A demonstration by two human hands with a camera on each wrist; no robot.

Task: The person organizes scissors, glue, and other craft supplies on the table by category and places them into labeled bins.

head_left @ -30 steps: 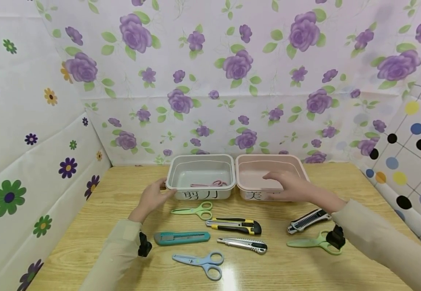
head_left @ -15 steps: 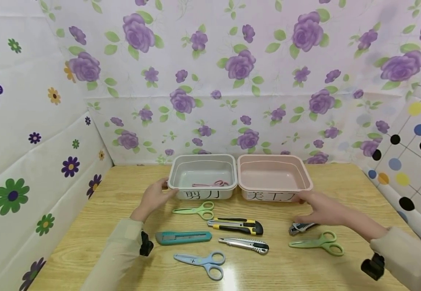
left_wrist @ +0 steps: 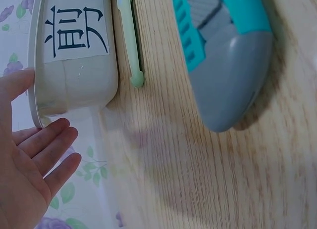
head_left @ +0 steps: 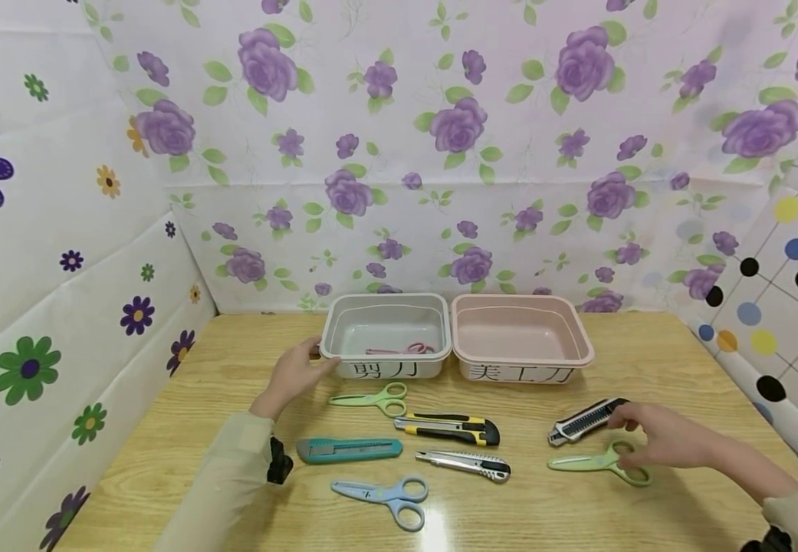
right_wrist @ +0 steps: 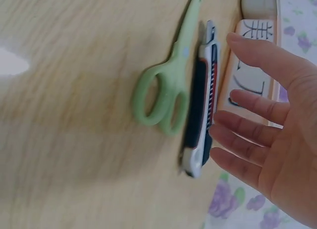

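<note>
My left hand [head_left: 297,376] rests at the left front corner of the grey-white box [head_left: 433,368], thumb at its rim and fingers loosely extended in the left wrist view. Pink scissors [head_left: 418,349] lie inside that box. My right hand [head_left: 674,437] hovers with spread, relaxed fingers over the handles of green scissors [head_left: 581,463], holding nothing. Just behind these scissors lies a white-and-black utility knife [head_left: 581,422], which the right wrist view shows beside the fingertips. Near the left forearm is a teal utility knife [head_left: 350,451].
A pink box [head_left: 523,372] adjoins the grey-white one; both bear black characters. On the wooden table [head_left: 509,521] lie green scissors [head_left: 371,399], a yellow-and-black utility knife [head_left: 450,429], a silver utility knife [head_left: 464,464] and blue scissors [head_left: 385,494]. Flowered cloth walls surround it.
My right hand has drawn back from over the pink box, moving right and toward me to above the right-hand green scissors. The left hand has stayed at the grey-white box.
</note>
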